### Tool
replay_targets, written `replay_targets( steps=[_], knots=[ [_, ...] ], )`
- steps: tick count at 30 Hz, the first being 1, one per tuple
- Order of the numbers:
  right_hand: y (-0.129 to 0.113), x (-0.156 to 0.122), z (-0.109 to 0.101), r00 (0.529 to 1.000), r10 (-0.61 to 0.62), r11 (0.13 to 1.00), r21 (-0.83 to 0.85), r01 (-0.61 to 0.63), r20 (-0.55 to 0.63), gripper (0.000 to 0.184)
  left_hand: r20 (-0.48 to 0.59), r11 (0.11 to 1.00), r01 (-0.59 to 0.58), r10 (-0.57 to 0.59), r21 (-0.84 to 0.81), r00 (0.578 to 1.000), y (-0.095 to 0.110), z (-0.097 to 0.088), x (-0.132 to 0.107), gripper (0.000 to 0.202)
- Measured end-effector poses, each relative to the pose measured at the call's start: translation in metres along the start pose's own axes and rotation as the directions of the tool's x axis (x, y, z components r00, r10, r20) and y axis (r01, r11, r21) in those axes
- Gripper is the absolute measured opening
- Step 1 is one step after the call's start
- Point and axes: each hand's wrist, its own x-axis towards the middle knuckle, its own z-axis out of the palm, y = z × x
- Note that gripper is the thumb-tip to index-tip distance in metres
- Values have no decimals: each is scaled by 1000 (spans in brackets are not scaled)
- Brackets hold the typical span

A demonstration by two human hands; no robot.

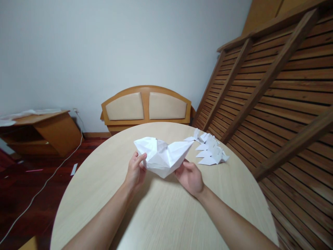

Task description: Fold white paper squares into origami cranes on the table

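A folded white paper piece (162, 156), like an origami boat with two pointed ends, is held up over the table in both hands. My left hand (136, 168) pinches its left side, thumb in front and fingers behind. On the lower right, my right hand (189, 175) grips the paper, its fingertips partly hidden behind it. The paper's middle is creased and sunken, and both points spread outward and up. Several smaller folded white paper pieces (210, 151) lie in an overlapping row on the table, right of my right hand.
The round pale wooden table (161, 215) spans the foreground. Slatted wooden panels (281, 90) lean along the right. Behind the table stands a headboard (125, 107) with cream pads. A low wooden cabinet (62, 133) and a white cable (47, 182) are at left.
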Motion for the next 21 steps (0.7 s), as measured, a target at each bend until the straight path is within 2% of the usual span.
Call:
replay_targets(
  steps=[3, 5, 7, 9, 12, 18, 21],
  knots=[
    [-13, -1, -3, 995, 96, 994, 54, -96, -6, 68, 115, 999, 38, -41, 32, 992, -1, 2, -2, 48],
    [-21, -1, -3, 991, 127, 992, 15, -128, 41, 75, 183, 997, 47, -58, 60, 981, -2, 2, -4, 52],
    [-27, 0, -3, 989, 112, 992, -61, -107, 96, 77, 206, 996, 10, -29, 92, 978, -3, 0, -4, 54],
    [-30, 1, -3, 988, 93, 992, -101, -80, 126, 73, 211, 989, -64, 35, 134, 977, -4, -3, -2, 54],
    [-29, 3, -5, 993, 81, 995, -69, -75, 86, 53, 224, 969, -152, 107, 196, 969, -4, -7, 1, 50],
    [-27, 6, -9, 998, 9, 999, -41, -11, -57, 47, 110, 963, -146, 124, 224, 986, -1, -3, 2, 56],
    [-25, 4, -8, 999, 30, 999, -26, -31, -25, 47, 92, 967, -138, 121, 214, 988, -2, 1, 0, 57]
  ],
)
